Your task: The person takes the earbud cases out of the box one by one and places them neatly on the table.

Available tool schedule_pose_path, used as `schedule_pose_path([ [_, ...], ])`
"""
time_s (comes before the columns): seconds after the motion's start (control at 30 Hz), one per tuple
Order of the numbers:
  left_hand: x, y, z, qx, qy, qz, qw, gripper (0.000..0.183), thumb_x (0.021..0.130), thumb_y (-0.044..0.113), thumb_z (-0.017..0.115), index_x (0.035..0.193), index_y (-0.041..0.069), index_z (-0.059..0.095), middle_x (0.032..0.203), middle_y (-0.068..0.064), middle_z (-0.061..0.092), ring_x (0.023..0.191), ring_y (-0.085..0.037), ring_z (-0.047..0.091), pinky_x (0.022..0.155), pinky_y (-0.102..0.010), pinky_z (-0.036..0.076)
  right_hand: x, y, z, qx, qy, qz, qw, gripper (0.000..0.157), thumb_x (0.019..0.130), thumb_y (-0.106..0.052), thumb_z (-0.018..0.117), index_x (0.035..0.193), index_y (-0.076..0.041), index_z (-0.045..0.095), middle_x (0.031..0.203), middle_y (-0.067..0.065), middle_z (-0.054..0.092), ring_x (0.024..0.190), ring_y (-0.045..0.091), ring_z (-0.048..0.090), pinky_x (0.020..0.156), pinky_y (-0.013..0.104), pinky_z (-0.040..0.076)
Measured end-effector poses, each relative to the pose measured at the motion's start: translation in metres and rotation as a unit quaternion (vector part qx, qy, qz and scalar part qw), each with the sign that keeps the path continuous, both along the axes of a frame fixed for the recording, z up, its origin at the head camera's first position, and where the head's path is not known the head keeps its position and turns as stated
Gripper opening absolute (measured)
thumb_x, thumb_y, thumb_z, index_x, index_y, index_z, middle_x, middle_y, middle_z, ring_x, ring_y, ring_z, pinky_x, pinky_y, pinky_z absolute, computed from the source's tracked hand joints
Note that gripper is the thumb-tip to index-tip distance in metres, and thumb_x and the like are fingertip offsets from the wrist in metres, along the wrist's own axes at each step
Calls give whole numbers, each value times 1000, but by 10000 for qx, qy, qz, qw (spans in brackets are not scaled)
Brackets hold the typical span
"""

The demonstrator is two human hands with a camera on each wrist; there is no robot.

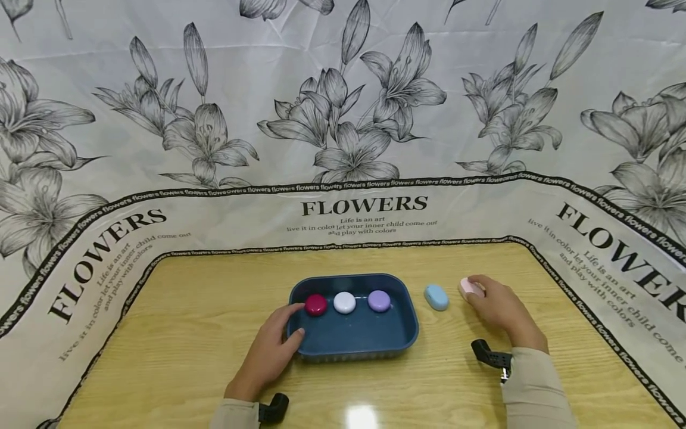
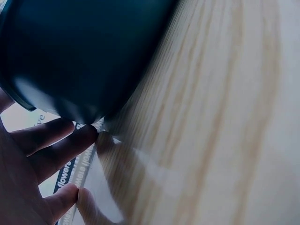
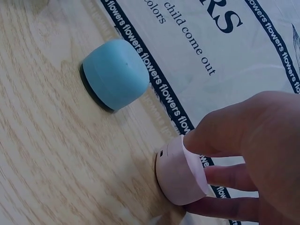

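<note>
A dark blue tray (image 1: 351, 336) sits on the table, with a red round piece (image 1: 315, 305), a white one (image 1: 345, 302) and a lilac one (image 1: 379, 301) in a row inside it. My left hand (image 1: 270, 348) holds the tray's left rim, and in the left wrist view its fingers (image 2: 61, 147) reach along the outer wall. On the right, my right hand (image 1: 501, 307) grips a small pink rounded case (image 3: 180, 171) between thumb and fingers. A dark slot shows on the pink case's side. Left of it lies a light blue rounded case (image 1: 436, 297).
White cloth (image 1: 354, 149) printed with flowers and lettering stands around the back and sides of the wooden table (image 1: 214, 298). Dark mounts (image 1: 490, 356) sit at both wrists. Table surface shows left of the tray and in front of it.
</note>
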State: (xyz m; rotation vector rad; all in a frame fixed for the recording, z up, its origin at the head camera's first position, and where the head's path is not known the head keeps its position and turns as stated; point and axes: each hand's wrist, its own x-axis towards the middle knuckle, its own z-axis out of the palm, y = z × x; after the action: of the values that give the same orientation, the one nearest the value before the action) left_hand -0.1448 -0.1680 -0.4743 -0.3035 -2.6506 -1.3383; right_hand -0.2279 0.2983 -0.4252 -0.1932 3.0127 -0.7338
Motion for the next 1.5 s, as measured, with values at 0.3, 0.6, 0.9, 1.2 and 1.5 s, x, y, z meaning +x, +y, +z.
schedule_pose_path([
  [0.3,-6,3,2,0,121,-136,9998,47,96,17,65,142,15,56,142,2,53,136,-20,45,113,-49,36,-1,1,6,-89,29,28,10000,55,102,-26,49,145,7,42,138,38,47,123,55,47,97,68,40],
  [0.6,4,-2,-2,20,46,10,10000,47,95,18,65,141,16,57,142,2,53,136,-22,46,112,-50,36,1,-11,8,-158,407,121,9990,49,104,-25,50,141,7,48,139,37,47,127,57,41,101,69,35],
  [0.9,4,-2,0,13,96,-28,9999,47,96,18,66,141,19,56,142,5,53,136,-19,45,112,-49,36,1,-34,18,-188,633,208,9976,46,104,-24,49,141,4,51,138,34,48,124,53,46,97,67,39],
  [1.2,2,-1,-2,-61,148,-38,9999,47,96,19,65,142,17,56,141,3,54,135,-20,46,111,-49,37,0,-63,21,-345,980,615,9927,41,104,-20,51,140,-1,55,135,24,57,118,44,55,93,63,46],
  [1.5,2,-3,-4,-69,126,44,9999,47,95,19,65,141,18,56,141,4,54,134,-21,47,111,-50,37,-3,-90,24,-895,979,1188,9840,35,104,-18,55,134,-1,59,126,17,64,110,34,63,88,52,53],
])
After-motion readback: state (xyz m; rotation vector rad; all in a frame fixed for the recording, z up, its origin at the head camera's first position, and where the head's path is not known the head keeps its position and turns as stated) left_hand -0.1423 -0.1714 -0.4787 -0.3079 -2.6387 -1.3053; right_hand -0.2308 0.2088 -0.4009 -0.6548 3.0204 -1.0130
